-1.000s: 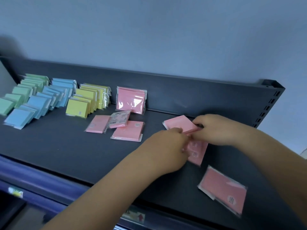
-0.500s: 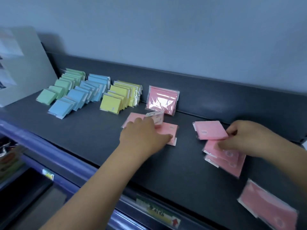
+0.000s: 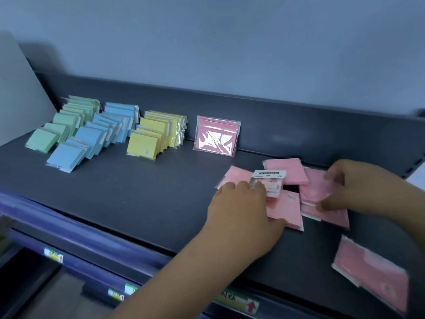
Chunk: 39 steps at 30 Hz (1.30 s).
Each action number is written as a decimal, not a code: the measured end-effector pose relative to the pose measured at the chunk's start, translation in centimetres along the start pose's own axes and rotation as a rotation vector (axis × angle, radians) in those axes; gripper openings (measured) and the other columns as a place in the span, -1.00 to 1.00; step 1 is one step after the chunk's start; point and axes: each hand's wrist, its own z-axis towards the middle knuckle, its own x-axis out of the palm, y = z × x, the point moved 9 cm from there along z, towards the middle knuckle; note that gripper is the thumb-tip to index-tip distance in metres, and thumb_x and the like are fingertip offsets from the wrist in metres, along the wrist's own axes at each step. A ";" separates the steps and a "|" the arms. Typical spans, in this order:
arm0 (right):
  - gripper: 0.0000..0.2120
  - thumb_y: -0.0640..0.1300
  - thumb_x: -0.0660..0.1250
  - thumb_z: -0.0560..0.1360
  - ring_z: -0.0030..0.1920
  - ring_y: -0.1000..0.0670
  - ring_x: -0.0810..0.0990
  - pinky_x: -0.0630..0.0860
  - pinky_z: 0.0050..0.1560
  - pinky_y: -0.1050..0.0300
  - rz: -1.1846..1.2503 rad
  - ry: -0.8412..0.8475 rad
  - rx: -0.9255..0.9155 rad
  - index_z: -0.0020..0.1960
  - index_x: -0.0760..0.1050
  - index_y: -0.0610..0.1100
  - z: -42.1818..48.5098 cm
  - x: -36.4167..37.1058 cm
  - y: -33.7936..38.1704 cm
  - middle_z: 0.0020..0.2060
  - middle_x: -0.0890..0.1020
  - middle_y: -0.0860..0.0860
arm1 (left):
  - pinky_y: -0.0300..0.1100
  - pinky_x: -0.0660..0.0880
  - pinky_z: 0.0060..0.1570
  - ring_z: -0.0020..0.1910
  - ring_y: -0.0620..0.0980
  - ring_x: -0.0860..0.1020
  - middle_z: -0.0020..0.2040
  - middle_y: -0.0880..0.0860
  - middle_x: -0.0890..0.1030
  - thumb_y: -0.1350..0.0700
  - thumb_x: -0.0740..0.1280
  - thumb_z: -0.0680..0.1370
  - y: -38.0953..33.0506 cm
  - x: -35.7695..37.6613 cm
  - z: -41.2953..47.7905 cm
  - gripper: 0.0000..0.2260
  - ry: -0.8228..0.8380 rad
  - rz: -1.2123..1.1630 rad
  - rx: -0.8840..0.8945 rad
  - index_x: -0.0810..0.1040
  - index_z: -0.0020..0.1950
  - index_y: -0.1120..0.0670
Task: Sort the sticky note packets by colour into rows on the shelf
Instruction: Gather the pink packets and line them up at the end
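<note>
On the dark shelf (image 3: pixel 138 192) stand rows of green (image 3: pixel 66 125), blue (image 3: pixel 96 139) and yellow packets (image 3: pixel 156 137). A short pink row (image 3: pixel 216 139) leans on the back wall. My left hand (image 3: pixel 243 208) lies over loose pink packets (image 3: pixel 287 212), its fingers curled on a white-labelled packet (image 3: pixel 272 180) that tilts up. Just right of it, my right hand (image 3: pixel 361 187) pinches pink packets (image 3: pixel 317 187) between thumb and fingers. One pink packet (image 3: pixel 287 171) lies flat behind. Another pink packet (image 3: pixel 372 272) lies alone at the front right.
A white panel (image 3: pixel 18 93) leans at the shelf's left end. A blue price rail (image 3: pixel 69 229) with label tags (image 3: pixel 54 255) runs along the front edge, and a lower shelf shows beneath. Bare shelf surface stretches in front of the coloured rows.
My left hand left the right-hand pile, reached the loose pink packets further left, then slid them right until they meet that pile. My right hand stays on its packets.
</note>
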 end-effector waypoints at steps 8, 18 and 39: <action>-0.18 0.08 0.67 0.25 0.24 0.06 0.53 0.43 0.33 0.05 0.127 0.079 -0.097 0.43 0.38 0.19 0.1 0.3 -2.9 0.32 0.51 0.19 | 0.05 0.32 0.40 0.39 0.13 0.33 0.44 0.05 0.39 -0.43 0.16 0.51 -3.5 0.8 0.2 -0.21 0.006 0.047 0.171 0.13 0.62 -0.03; 0.03 0.29 0.61 0.16 0.34 0.02 0.40 0.39 0.39 0.08 0.074 0.150 -0.156 0.54 0.26 0.15 0.9 1.3 -1.6 0.33 0.35 0.12 | 0.06 0.33 0.38 0.36 0.10 0.39 0.42 -0.04 0.44 -0.45 0.01 0.54 -4.1 -0.7 1.0 -0.34 -0.105 0.104 0.257 0.40 0.43 -0.04; -0.69 -0.36 0.43 0.47 0.01 0.08 0.66 0.55 0.06 0.10 0.641 -0.309 -0.018 0.01 0.72 0.04 -1.8 -6.2 -5.4 -0.04 0.70 0.12 | 0.03 0.43 0.32 0.39 -0.02 0.37 0.47 -0.19 0.34 -0.45 0.10 0.52 -7.7 0.3 1.1 -0.42 0.152 -0.099 0.222 0.31 0.44 -0.18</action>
